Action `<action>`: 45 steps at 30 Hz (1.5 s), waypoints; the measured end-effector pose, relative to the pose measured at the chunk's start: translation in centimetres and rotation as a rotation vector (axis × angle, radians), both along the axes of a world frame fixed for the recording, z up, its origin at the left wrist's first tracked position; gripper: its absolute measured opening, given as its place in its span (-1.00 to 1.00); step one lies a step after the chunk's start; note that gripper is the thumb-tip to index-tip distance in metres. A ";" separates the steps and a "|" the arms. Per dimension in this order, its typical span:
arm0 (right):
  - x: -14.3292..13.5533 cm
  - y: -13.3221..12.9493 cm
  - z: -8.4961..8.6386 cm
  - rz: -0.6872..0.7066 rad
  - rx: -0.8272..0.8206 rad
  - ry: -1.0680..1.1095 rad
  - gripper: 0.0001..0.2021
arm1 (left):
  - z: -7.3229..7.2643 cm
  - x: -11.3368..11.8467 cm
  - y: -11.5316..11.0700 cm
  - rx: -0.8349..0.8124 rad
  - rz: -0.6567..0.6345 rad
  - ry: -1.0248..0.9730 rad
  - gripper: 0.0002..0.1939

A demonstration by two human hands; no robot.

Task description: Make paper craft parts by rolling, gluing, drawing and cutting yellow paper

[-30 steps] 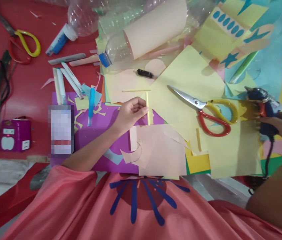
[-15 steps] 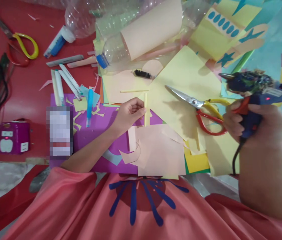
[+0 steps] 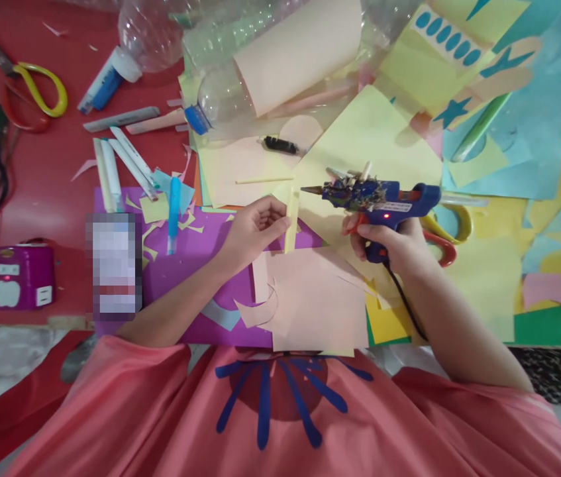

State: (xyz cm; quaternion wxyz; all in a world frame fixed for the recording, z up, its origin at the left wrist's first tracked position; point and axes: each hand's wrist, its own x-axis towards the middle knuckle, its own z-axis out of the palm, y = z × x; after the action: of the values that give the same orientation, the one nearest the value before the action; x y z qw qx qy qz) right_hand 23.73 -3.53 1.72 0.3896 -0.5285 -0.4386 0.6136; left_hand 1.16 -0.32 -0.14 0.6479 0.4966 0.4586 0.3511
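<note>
- Between your left hand's [image 3: 270, 222] curled fingers and thumb, you pinch a yellow paper strip [image 3: 291, 218] upright.
- Just right of that strip, your right hand [image 3: 384, 235] is wrapped around a blue glue gun's [image 3: 382, 202] handle, its nozzle pointing toward the strip.

Paper, plastic, metal and cloth are mixing matt with glossy.
The glue gun [image 3: 392, 207] is showing smooth blue plastic, rough crusted bits covering its front; the yellow strip [image 3: 291, 224] is looking like matt paper. The clear bottle [image 3: 219, 99] is gleaming in glossy plastic, the far-left scissors [image 3: 11, 69] are pairing metal blades with shiny plastic-looking handles, and the pink garment [image 3: 181, 411] is draping in smooth cloth folds.
</note>
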 end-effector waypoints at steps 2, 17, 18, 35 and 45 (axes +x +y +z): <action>0.2 -0.2 -0.1 -0.035 0.012 -0.057 -0.95 | 0.0 0.0 0.0 0.002 -0.001 -0.008 -0.74; 0.1 -0.3 -0.2 -0.005 0.033 -0.143 -0.87 | 0.0 0.1 -0.2 0.031 -0.001 0.017 -0.77; 0.1 -0.3 -0.2 -0.001 0.035 -0.144 -0.86 | 0.0 0.1 -0.2 0.037 -0.003 0.019 -0.77; 0.1 -0.4 -0.2 -0.034 -0.002 -0.171 -0.87 | -0.1 0.1 -0.1 0.064 -0.008 0.020 -0.79; 0.0 -0.3 -0.1 -0.027 -0.021 -0.198 -0.87 | -0.1 0.1 -0.1 0.065 -0.009 0.017 -0.80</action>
State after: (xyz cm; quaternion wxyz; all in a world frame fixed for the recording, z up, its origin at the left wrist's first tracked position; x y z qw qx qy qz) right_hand 23.72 -3.83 1.66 0.3471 -0.5964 -0.4614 0.5575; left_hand 1.22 -0.47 -0.25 0.6291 0.5225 0.4501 0.3585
